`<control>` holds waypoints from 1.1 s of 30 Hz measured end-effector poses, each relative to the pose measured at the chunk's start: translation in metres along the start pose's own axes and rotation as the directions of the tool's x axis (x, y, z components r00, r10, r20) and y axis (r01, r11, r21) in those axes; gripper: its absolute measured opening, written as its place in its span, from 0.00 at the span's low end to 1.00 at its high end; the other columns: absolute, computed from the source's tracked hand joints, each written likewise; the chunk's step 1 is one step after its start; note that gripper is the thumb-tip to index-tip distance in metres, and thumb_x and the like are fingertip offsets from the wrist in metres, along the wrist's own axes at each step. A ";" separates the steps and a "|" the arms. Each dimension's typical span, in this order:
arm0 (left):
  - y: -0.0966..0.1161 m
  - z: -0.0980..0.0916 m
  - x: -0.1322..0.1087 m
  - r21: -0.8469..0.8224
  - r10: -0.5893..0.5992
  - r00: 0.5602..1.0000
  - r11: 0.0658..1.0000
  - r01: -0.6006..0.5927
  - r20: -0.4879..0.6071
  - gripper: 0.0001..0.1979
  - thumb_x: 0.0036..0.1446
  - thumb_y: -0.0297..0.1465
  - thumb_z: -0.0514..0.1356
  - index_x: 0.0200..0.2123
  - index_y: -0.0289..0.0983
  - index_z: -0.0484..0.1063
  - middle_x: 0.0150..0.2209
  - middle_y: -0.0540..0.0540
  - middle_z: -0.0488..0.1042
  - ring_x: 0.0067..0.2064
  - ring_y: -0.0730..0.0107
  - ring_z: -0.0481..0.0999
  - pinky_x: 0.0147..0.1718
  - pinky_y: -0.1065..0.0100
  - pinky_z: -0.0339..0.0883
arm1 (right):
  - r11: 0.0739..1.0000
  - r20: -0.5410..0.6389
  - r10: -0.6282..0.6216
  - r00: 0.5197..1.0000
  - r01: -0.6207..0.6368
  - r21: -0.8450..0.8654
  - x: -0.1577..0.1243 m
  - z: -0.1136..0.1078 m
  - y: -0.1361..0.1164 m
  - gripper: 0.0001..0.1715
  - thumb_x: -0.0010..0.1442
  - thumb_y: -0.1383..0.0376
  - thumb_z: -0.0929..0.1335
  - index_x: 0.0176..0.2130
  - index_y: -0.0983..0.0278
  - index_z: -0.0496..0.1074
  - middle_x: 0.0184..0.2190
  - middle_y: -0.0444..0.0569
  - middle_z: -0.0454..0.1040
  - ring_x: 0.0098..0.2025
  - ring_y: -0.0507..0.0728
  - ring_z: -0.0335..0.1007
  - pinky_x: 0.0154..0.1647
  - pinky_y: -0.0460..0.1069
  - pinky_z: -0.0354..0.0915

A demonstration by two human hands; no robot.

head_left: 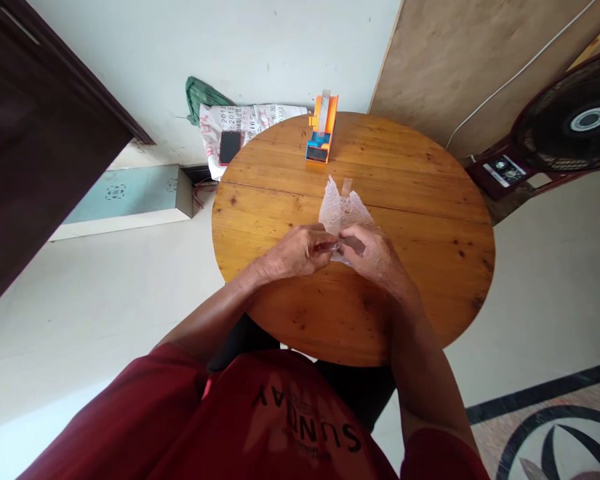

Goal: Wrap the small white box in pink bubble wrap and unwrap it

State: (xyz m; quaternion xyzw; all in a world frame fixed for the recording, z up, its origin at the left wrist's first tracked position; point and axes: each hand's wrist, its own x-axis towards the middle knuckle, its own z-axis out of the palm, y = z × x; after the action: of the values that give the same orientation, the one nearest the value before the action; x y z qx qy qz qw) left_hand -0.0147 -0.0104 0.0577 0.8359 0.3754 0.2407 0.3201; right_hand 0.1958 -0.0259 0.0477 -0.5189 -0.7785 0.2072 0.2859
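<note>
A translucent, pinkish-white piece of bubble wrap (336, 210) lies on the round wooden table, with two pointed ends facing the wall. A short strip of clear tape (347, 187) sticks out at its far edge. My left hand (297, 253) is closed in a pinch at the near left edge of the wrap, where something clear and shiny shows at the fingertips. Close beside it, my right hand (373, 257) pinches the near right part, thumb and forefinger curled together. The fingers hide exactly how the wrap is folded there.
An orange and blue tape dispenser (323, 130) stands toward the back of the wooden table (430, 200). Beyond the table's left rim, a phone (229, 147) lies on a printed white sack (265, 119). A fan (575, 113) is at the right.
</note>
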 end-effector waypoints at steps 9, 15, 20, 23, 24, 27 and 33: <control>-0.025 0.030 -0.005 0.279 0.277 0.953 0.931 -0.236 -0.121 0.16 0.64 0.33 0.54 0.48 0.37 0.78 0.36 0.43 0.74 0.38 0.66 0.74 0.38 0.66 0.69 | 0.997 -0.024 0.078 0.997 -0.078 0.002 -0.006 -0.022 0.007 0.10 0.58 0.63 0.68 0.41 0.56 0.76 0.44 0.50 0.80 0.49 0.65 0.76 0.54 0.62 0.68; -0.020 0.024 -0.007 0.220 0.281 0.953 0.942 -0.252 -0.111 0.21 0.70 0.39 0.49 0.50 0.35 0.77 0.37 0.41 0.74 0.38 0.64 0.73 0.41 0.63 0.69 | 0.968 -0.070 0.238 0.969 -0.242 -0.065 -0.015 -0.030 0.024 0.23 0.54 0.57 0.73 0.50 0.55 0.72 0.48 0.52 0.76 0.47 0.66 0.74 0.47 0.62 0.71; -0.019 0.023 -0.008 0.196 0.258 0.960 0.952 -0.234 -0.106 0.22 0.71 0.38 0.46 0.50 0.35 0.77 0.36 0.41 0.73 0.39 0.64 0.73 0.40 0.63 0.69 | 0.927 -0.039 0.368 0.929 -0.370 -0.066 -0.017 -0.030 0.026 0.27 0.54 0.49 0.73 0.49 0.57 0.72 0.37 0.48 0.79 0.34 0.61 0.74 0.35 0.56 0.68; -0.022 0.026 -0.007 0.203 0.240 0.965 0.955 -0.215 -0.110 0.20 0.70 0.37 0.49 0.50 0.36 0.78 0.36 0.41 0.73 0.39 0.64 0.73 0.40 0.63 0.69 | 0.880 -0.053 0.462 0.885 -0.465 -0.101 -0.015 -0.034 0.024 0.28 0.54 0.47 0.73 0.49 0.58 0.72 0.33 0.47 0.78 0.33 0.62 0.74 0.34 0.55 0.66; -0.022 0.027 -0.007 0.206 0.238 0.965 0.955 -0.211 -0.113 0.20 0.69 0.36 0.50 0.50 0.36 0.78 0.36 0.41 0.73 0.39 0.65 0.73 0.40 0.63 0.69 | 0.862 -0.051 0.491 0.869 -0.494 -0.114 -0.015 -0.036 0.024 0.29 0.53 0.47 0.73 0.49 0.58 0.73 0.32 0.48 0.79 0.33 0.62 0.74 0.34 0.55 0.66; -0.024 0.030 -0.006 0.226 0.261 0.956 0.947 -0.227 -0.133 0.18 0.68 0.35 0.51 0.49 0.35 0.79 0.35 0.42 0.73 0.38 0.64 0.72 0.40 0.63 0.69 | 0.834 -0.009 0.539 0.842 -0.536 -0.130 -0.014 -0.037 0.024 0.29 0.53 0.46 0.73 0.49 0.60 0.73 0.31 0.49 0.79 0.32 0.62 0.74 0.32 0.55 0.65; -0.025 0.035 -0.004 0.271 0.255 0.952 0.940 -0.205 -0.166 0.14 0.65 0.33 0.54 0.47 0.38 0.78 0.40 0.41 0.72 0.42 0.63 0.72 0.42 0.62 0.69 | 0.874 0.075 0.485 0.871 -0.485 -0.022 -0.012 -0.025 0.029 0.22 0.54 0.50 0.73 0.45 0.59 0.73 0.28 0.46 0.78 0.28 0.59 0.73 0.27 0.52 0.63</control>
State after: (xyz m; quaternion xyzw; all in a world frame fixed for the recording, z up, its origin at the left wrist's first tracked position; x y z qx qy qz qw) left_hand -0.0068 -0.0133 0.0151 0.8795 0.3322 0.3096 0.1422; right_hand 0.2356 -0.0258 0.0455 -0.6893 -0.6345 0.2913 0.1934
